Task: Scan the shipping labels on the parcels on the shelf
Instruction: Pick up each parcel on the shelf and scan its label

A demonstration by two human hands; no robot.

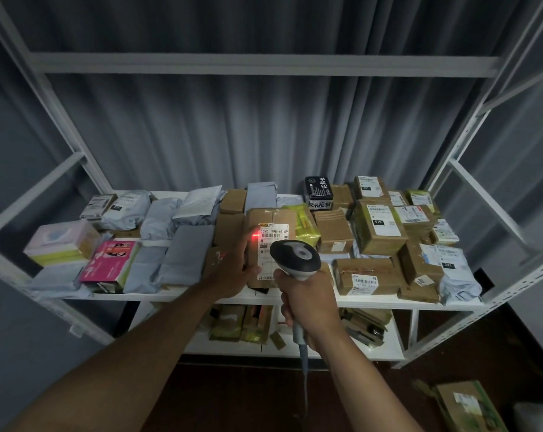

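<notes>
At frame centre, a brown parcel (265, 244) is steadied on the shelf (373, 302) by the left hand (232, 269), fingers curled round its left edge. The label (271, 254), its long axis running up-frame, is faced by the scanner (295, 258), gripped in the right hand (307, 304) directly below; a red spot is cast at the barcode's left end.

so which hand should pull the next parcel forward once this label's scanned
Probably the left hand: it only steadies the cardboard parcel by its left side, while the right hand is wrapped around the scanner handle.
</notes>
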